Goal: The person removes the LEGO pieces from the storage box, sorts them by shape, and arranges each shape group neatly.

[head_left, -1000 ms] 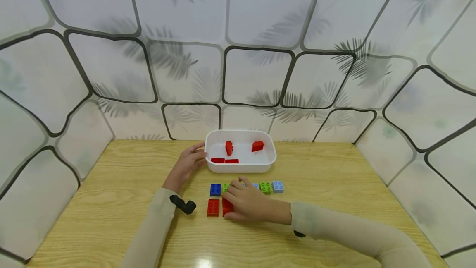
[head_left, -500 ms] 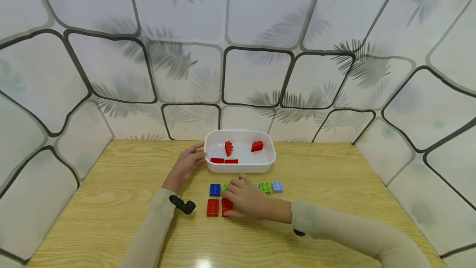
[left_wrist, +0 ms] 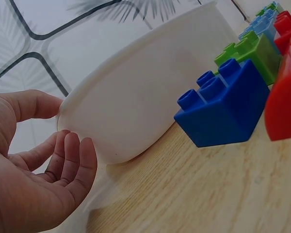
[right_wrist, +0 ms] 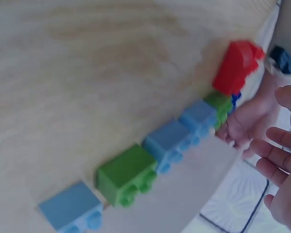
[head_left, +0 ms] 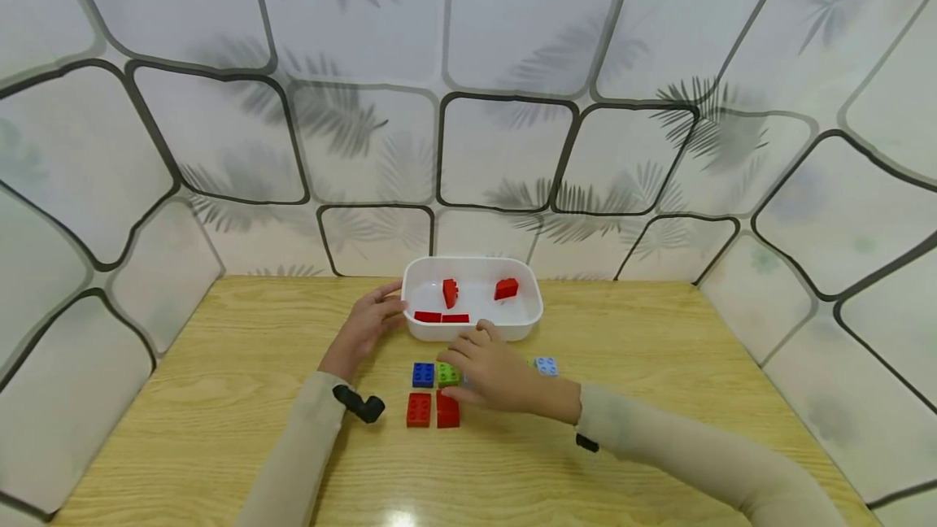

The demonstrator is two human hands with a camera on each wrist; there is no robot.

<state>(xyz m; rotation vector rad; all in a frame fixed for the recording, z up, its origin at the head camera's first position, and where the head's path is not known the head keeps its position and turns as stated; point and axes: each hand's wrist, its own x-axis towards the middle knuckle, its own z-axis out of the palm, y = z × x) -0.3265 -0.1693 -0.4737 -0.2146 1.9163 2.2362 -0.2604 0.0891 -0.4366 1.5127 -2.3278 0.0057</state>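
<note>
My left hand (head_left: pixel 368 322) rests at the left end of a white plastic bin (head_left: pixel 474 332), fingertips touching its wall; the left wrist view shows the bin's outside (left_wrist: pixel 131 97). My right hand (head_left: pixel 494 372) hovers over a row of toy building bricks, its fingers loosely bent with nothing between them. The right wrist view shows its fingers (right_wrist: pixel 276 158) apart from the bricks. Just left of and below it on the table lies a curved-top red brick (head_left: pixel 448 411), beside a studded red brick (head_left: pixel 419 411). Part of the row is hidden under the hand.
A dark blue brick (head_left: pixel 423 374), a lime green brick (head_left: pixel 448 373) and a light blue brick (head_left: pixel 546 366) show in the row before the bin. Several red bricks, one of them a tilted red brick (head_left: pixel 506 289), lie inside the bin. A patterned wall stands behind.
My right hand has left the curved-top red brick and moved up and slightly right, toward the bin. That brick stays on the table, now uncovered. The left hand has not moved.
</note>
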